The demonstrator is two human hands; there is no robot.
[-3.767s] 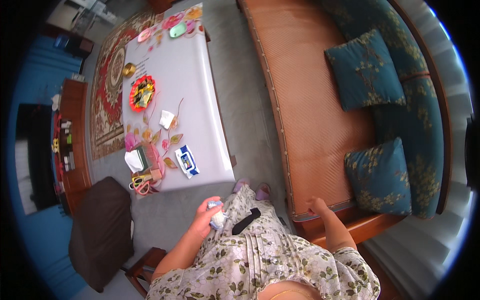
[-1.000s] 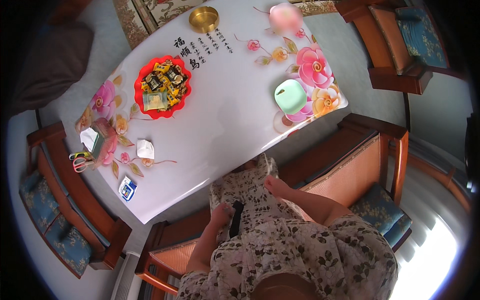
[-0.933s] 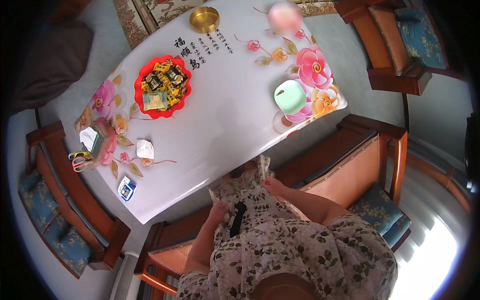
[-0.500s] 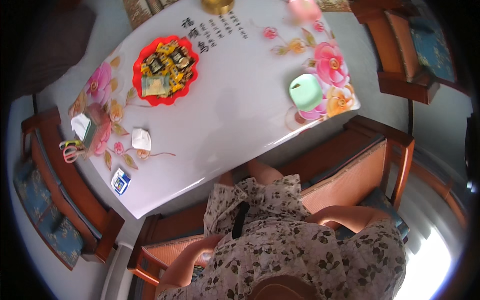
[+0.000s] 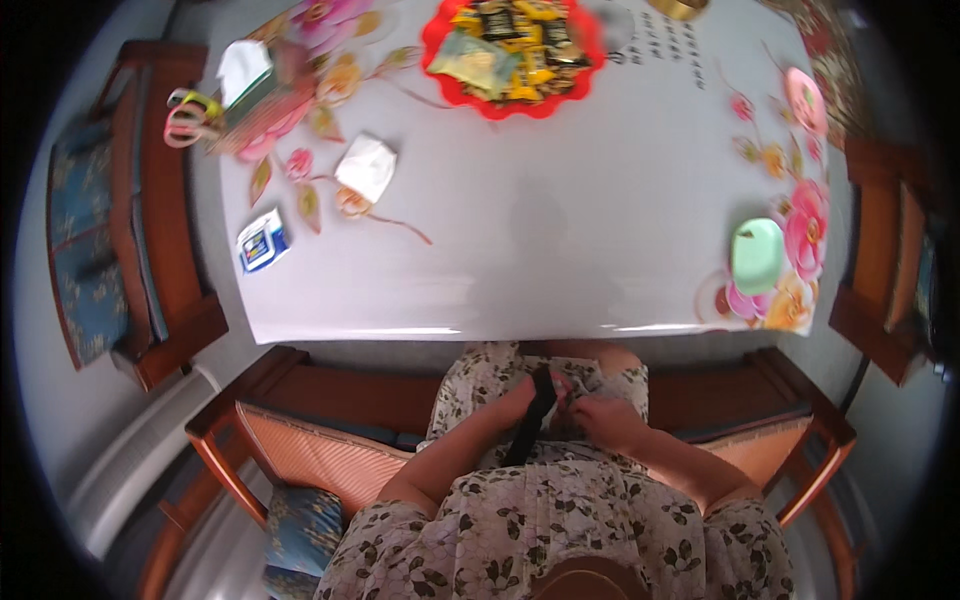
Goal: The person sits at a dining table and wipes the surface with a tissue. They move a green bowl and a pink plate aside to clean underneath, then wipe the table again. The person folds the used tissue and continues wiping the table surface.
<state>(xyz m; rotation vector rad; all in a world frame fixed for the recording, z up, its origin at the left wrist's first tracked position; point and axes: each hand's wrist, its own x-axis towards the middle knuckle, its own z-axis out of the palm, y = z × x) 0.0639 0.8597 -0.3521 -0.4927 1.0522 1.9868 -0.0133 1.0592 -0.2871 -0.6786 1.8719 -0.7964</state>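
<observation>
Left hand: lower centre of the frame, reaching in from lower left over the lap; fingers turned toward the right hand, partly behind the black strap. Whether they pinch or merely rest cannot be told.
Right hand: just right of the left, knuckles uppermost, fingers bent inward toward the left fingers; the tips are too blurred to show a grip.
Greyish item: small and soft-looking, at lower centre, over the lap.
Governing relation: the item lies to the right of the left fingers and directly above the right hand in the frame, apparently touching the latter; the right hand is the nearer. Its long axis cannot be read.
Black strap: slanting from the left fingers down toward the bodice of the floral dress.
Counter: across the upper frame, its near edge above the hands; it bears a red scalloped bowl of wrapped sweets at upper centre, a wipes pack at left and a mint-green dish at right.
Cut off: the brass bowl and the top of the red bowl, by the upper edge.
Hard to make out: the item's outline, which blends with the dress.
</observation>
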